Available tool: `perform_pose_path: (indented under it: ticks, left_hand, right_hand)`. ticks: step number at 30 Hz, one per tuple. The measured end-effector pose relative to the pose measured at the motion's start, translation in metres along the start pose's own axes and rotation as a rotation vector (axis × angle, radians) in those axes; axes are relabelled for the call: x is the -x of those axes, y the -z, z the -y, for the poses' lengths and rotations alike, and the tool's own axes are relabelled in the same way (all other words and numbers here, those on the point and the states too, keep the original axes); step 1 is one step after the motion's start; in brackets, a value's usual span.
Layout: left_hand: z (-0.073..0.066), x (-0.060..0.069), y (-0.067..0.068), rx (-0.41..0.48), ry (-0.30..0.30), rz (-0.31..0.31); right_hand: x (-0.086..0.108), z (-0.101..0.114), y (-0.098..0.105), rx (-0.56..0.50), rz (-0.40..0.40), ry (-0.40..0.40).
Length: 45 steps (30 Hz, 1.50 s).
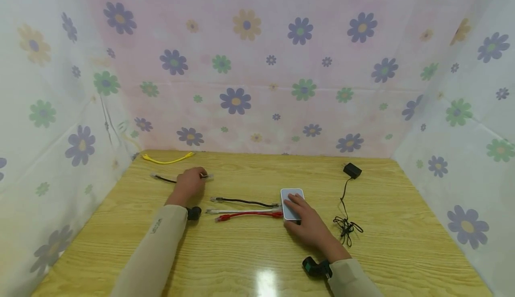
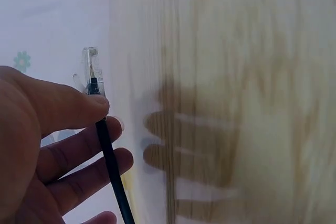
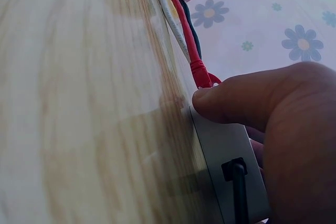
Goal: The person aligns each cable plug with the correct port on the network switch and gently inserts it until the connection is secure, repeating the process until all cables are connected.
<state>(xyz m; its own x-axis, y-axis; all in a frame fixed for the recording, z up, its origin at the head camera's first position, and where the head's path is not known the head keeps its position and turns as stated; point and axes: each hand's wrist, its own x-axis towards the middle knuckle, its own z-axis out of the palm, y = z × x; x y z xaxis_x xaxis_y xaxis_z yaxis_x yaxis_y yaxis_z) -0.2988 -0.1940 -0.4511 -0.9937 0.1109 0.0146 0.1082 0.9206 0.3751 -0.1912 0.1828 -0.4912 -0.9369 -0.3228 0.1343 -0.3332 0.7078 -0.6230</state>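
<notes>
My left hand [image 1: 191, 183] pinches a black network cable [image 2: 113, 166] between thumb and fingers, close behind its clear plug [image 2: 92, 64]. The cable's other end lies to the left in the head view. My right hand [image 1: 311, 225] holds a white and grey network switch [image 1: 290, 194], its fingers across the top and its thumb along the side by a red plug [image 3: 199, 74]. A red cable [image 1: 249, 213], a white cable [image 1: 241, 211] and a second black cable [image 1: 249, 202] run left from the switch. A black power lead [image 3: 240, 192] enters another side of it.
A yellow network cable [image 1: 169, 161] lies near the back left edge of the wooden table [image 1: 241, 261]. On the right are a black power adapter [image 1: 352, 170] and its bundled cord [image 1: 347, 228]. Flowered cloth [image 1: 265, 73] hangs behind and on both sides.
</notes>
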Motion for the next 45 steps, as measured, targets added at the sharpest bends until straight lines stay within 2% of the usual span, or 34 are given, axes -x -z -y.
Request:
perform_pose_path:
  ticks: [14,20,25,29,41,45]
  left_hand:
    - [-0.024,0.004,-0.012,0.157,-0.060,0.041]
    - [-0.034,0.005,-0.018,0.183,-0.089,0.043]
    - [-0.042,0.007,-0.021,0.214,-0.096,0.032]
    - [-0.050,0.009,-0.022,0.262,-0.096,0.047]
    - [-0.062,0.012,-0.024,0.239,-0.151,0.018]
    - [-0.066,0.014,-0.022,0.264,-0.151,0.035]
  right_hand:
    - [0.000,0.001,0.001,0.001,0.002,-0.002]
    - [0.000,0.001,0.001,-0.006,0.002,0.007]
    - [0.000,-0.001,0.001,-0.003,0.004,0.014]
    - [0.000,0.000,0.001,0.001,0.002,0.007]
    - [0.002,0.001,0.001,-0.006,0.007,-0.001]
    - [0.000,0.000,0.001,0.004,0.004,-0.003]
